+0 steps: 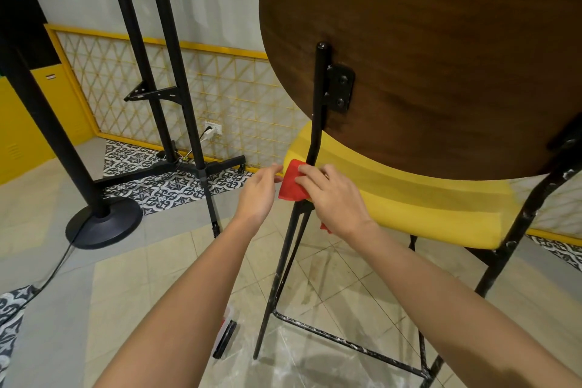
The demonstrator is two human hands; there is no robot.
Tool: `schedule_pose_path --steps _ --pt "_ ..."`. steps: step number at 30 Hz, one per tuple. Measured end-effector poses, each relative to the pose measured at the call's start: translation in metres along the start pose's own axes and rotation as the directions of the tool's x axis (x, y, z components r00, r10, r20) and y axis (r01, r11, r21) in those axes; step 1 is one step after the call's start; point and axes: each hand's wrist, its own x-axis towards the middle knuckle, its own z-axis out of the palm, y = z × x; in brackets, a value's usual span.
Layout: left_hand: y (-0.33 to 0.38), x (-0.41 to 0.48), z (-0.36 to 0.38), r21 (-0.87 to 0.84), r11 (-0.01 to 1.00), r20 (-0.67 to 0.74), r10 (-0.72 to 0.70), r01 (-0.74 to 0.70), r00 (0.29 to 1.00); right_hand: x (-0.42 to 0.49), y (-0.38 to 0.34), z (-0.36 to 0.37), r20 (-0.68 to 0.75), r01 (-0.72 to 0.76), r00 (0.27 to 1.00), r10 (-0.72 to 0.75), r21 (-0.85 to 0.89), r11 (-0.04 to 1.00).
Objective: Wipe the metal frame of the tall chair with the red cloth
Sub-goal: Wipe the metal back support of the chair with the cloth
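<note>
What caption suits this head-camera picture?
Right hand holds the red cloth on the tall chair's metal frame; open left hand alongside.

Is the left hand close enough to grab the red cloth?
Probably yes. The left hand is open right beside the red cloth, fingertips at its edge, with nothing between them. The right hand holds the cloth on the chair's black post.

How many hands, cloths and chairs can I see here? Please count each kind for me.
hands: 2 (left hand, right hand)
red cloth: 1
tall chair: 1
total: 4
</note>
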Motion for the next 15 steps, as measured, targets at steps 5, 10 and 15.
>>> schedule_pose_path --steps 5,10,15 --pt "0.001 -0.003 0.003 -0.012 1.000 0.009 0.005 -0.005 1.000 -0.007 -0.006 0.005 0.074 0.100 0.992 -0.099 -0.014 0.995" --pt "0.001 -0.004 0.003 -0.021 1.000 0.026 -0.009 0.009 1.000 -0.015 -0.005 0.000 0.056 -0.006 0.998 0.002 0.084 0.996" --pt "0.004 -0.004 0.003 0.010 1.000 0.028 -0.007 0.007 1.000 -0.004 -0.001 -0.010 -0.025 -0.298 0.951 0.309 0.198 0.934"
